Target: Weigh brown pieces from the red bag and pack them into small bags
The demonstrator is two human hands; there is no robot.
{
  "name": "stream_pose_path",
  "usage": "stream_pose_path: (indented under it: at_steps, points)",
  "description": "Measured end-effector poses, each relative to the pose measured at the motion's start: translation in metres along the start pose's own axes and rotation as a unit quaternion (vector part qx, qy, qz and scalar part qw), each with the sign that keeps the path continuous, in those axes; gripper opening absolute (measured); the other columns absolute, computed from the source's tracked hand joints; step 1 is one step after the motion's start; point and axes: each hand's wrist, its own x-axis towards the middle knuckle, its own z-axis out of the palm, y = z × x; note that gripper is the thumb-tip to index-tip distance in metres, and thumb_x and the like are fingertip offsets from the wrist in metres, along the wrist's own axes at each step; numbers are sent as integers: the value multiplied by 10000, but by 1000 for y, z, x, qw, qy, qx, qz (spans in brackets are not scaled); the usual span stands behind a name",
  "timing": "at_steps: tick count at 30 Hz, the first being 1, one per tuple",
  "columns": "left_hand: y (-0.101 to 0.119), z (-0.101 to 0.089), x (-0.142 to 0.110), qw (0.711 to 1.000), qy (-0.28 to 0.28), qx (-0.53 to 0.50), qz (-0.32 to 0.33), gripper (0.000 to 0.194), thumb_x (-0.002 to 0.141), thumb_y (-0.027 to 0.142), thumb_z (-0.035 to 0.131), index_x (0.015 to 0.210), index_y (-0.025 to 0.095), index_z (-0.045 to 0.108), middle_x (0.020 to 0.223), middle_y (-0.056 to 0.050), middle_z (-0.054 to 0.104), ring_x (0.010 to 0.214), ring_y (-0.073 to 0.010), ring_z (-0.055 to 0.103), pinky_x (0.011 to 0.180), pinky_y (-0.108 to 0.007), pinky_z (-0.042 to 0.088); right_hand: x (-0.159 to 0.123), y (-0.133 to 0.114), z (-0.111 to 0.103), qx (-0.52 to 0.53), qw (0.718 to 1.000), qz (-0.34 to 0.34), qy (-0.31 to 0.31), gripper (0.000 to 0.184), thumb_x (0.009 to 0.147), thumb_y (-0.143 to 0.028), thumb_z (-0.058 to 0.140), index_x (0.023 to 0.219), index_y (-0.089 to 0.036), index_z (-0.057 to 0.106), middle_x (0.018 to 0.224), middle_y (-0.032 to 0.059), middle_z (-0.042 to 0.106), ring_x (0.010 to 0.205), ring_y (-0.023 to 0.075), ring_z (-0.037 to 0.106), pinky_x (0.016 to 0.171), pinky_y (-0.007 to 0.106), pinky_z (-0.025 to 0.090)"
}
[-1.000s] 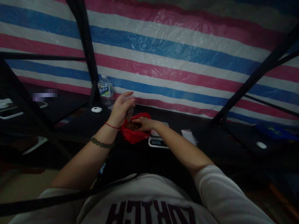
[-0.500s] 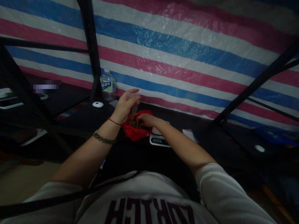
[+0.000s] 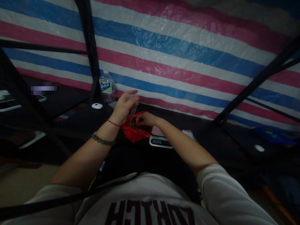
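My left hand [image 3: 124, 105] is closed on a small clear plastic bag [image 3: 132, 110], which hangs over the red plastic bag [image 3: 136, 134]. Small brown pieces [image 3: 132, 123], too dim to name, fill the open red bag. Inside its mouth, my right hand [image 3: 145, 119] has its fingers bent down among the pieces; the fingertips are partly hidden, and I cannot make out what they pinch. A white digital scale [image 3: 160, 142] lies just right of the red bag, partly under my right forearm.
A clear bottle [image 3: 107, 87] stands behind my left hand by the black post [image 3: 92, 56]. A white oval object [image 3: 97, 106] lies left on the black table [image 3: 77, 122]. Clear packets [image 3: 188, 134] lie right of the scale, a blue tray [image 3: 272, 136] farther right. Striped sheeting [image 3: 175, 62] hangs behind.
My right fingers have shifted slightly within the red bag. My left hand keeps the clear bag in nearly the same place. The whole view has moved a little.
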Motion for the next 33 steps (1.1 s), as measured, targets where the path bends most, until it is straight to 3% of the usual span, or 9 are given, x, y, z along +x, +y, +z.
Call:
stream_pose_path:
  at_steps: [8,17,25,33]
  points:
    - [-1,0,1,1000,-1,-2,-12,394,699,310,707,1062,176,630,757,1,643,635,-105,594,579,-208,469,6,-3,19,-10,998,-57,-21,438,747,-174,661,1183,-201,635,1055,49,689,889,166,622,783,234,426]
    - [-2,0,1,1000,-16,-6,-15,390,704,305,706,1062,178,620,777,-3,643,634,-104,591,589,-216,462,5,-6,15,-102,994,5,-37,229,751,-125,608,952,-173,709,901,37,711,790,155,618,714,221,405]
    - [-2,-1,1,1000,-14,-8,-22,395,697,290,712,1065,174,628,775,-6,653,641,-99,593,581,-201,461,8,6,17,-96,995,-14,-30,216,767,-143,599,933,-213,717,908,9,709,796,149,608,725,225,387]
    - [-3,1,-2,999,-35,17,-35,410,677,298,713,1057,170,625,810,-17,663,658,-113,597,590,-217,462,-4,5,1,-27,1000,12,0,205,767,-107,635,938,-181,721,895,16,707,820,148,614,749,238,403]
